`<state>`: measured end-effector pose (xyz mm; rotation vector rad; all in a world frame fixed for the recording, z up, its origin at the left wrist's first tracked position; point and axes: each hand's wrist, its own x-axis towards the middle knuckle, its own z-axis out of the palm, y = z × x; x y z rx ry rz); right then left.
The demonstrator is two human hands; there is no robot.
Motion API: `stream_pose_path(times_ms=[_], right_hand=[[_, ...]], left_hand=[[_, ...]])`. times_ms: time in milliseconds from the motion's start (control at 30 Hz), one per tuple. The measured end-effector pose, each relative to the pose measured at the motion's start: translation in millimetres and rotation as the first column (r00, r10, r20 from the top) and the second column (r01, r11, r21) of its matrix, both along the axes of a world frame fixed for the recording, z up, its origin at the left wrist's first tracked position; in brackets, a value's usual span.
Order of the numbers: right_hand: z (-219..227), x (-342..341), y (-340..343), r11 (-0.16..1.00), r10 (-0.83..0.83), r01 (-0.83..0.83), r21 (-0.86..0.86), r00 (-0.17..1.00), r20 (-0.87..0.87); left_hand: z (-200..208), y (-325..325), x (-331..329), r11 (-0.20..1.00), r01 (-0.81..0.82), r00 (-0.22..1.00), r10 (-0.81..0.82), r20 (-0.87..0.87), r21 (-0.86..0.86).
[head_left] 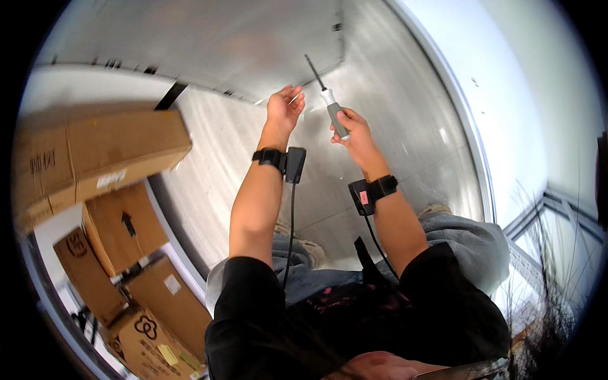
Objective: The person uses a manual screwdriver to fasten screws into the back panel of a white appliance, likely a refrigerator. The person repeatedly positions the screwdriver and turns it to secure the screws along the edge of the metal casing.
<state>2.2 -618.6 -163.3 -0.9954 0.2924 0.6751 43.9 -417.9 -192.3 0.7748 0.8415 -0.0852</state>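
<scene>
My right hand (354,133) is closed around the grey and white handle of a screwdriver (335,117). Its thin dark shaft points up and slightly left, toward a large grey metallic panel (209,38) with small dark fittings along its edges. Just left of the screwdriver, my left hand (285,109) is raised with its fingers loosely bent and apart, and I see nothing held in it. The hand is close to the lower edge of the panel; whether it touches that edge I cannot tell.
Cardboard boxes (126,145) are stacked along the left side, with more boxes (168,294) below them. A pale wood-look floor (392,95) lies under the panel. White wall and a pale frame edge (468,126) run down the right. Cabled black devices (294,164) are strapped to both wrists.
</scene>
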Motion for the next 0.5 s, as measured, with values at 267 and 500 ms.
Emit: stream_pose_path(times_ms=[267, 500], right_hand=[[-3.5, 60.4, -189.4, 0.904, -0.263, 0.334, -0.267, 0.926, 0.269], [6.8, 48.3, -331.4, 0.639, -0.51, 0.56, -0.528, 0.822, 0.254]], left_hand=[[8.4, -214.4, 81.2, 0.833, 0.481, 0.875, -0.476, -0.088, 0.274], [-3.7, -390.0, 135.8, 0.399, 0.53, 0.645, -0.763, -0.05, 0.749]])
